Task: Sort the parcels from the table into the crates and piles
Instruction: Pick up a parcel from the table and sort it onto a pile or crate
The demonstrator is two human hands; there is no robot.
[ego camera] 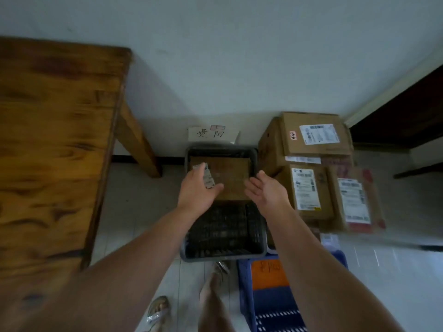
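Held the left hand [197, 190] and the right hand [266, 194] out over the grey crate [223, 256], palms turned partly toward each other, with a gap between them. Had both slack: fingers loosely straight and a little spread, thumbs out, curled round nothing. Gripped nothing with either of the 2 hands.

Saw the brown parcel [230, 176] lying flat in the far end of that crate, below and just beyond the fingertips, spanning the gap between the hands. Had the left fingers over the parcel's near-left corner, across its white label [208, 179]; could not tell through the blur whether touching or just above. Had the right hand by the parcel's near-right corner, palm up and inward; could not settle contact there either.

Found the near half of the crate, under the wrists, showing its dark slatted floor. Noted 1 paper sign [211, 134] with handwritten characters against the wall, beyond the fingertips and behind the crate. Noted a pile of cardboard boxes [311, 140] with white shipping labels just right of the right hand, beside the crate. Noted a blue crate [247, 295] bearing an orange card [268, 274] back under the right forearm. Noted a wooden table [55, 140] left of the left forearm. Noted 2 sandalled feet [158, 309] on pale floor tiles below the forearms.
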